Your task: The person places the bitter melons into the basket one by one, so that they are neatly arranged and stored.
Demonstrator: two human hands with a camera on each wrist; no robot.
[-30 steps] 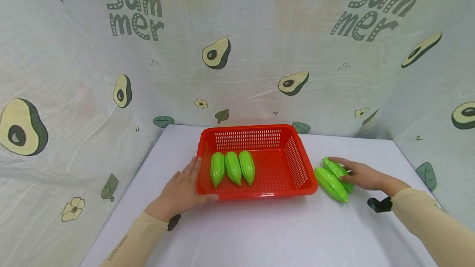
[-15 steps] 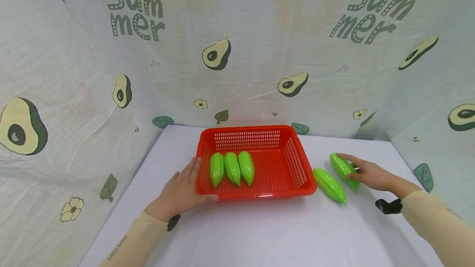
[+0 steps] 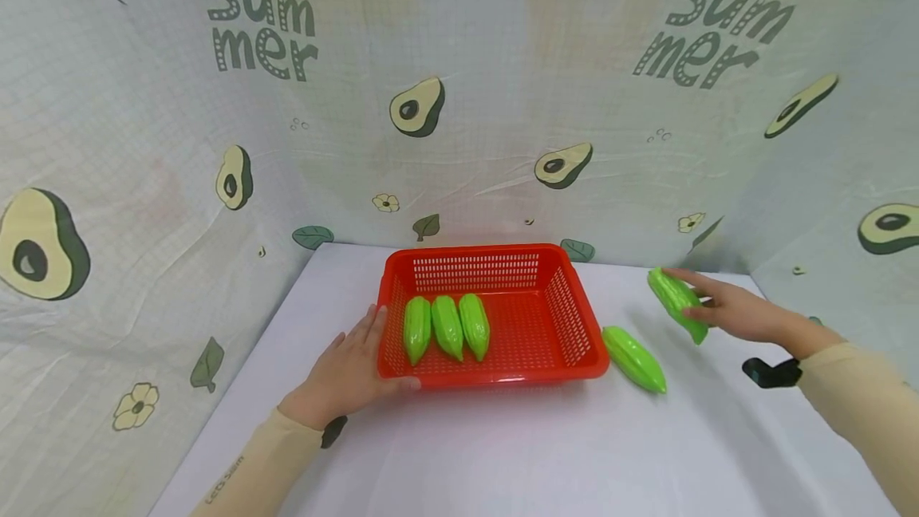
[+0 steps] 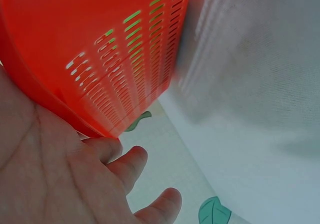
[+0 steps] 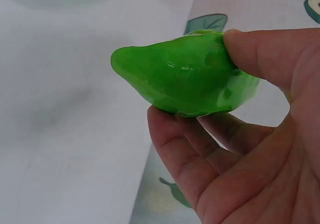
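A glossy, ridged green bitter melon (image 3: 677, 304) with a pointed end is pinched between the thumb and fingers of my right hand (image 3: 743, 309), raised off the table at the right. The right wrist view shows this bitter melon (image 5: 180, 76) from close by. My left hand (image 3: 349, 369), fingers extended, rests against the left rim of a red plastic basket (image 3: 495, 379). Three similar bitter melons lie side by side in the basket's left half, the middle one (image 3: 447, 328) tilted slightly. One loose bitter melon (image 3: 635, 360) lies on the table just right of the basket.
A white table (image 3: 502, 453) carries everything. Behind it and at both sides hangs a pale cloth (image 3: 488, 102) printed with avocados, leaves and lettering. The basket's right half shows its bare slotted floor (image 3: 522, 329).
My right hand has gripped one bitter melon beside the loose one and carried it up, away and slightly right, off the table. The left hand stays at the basket.
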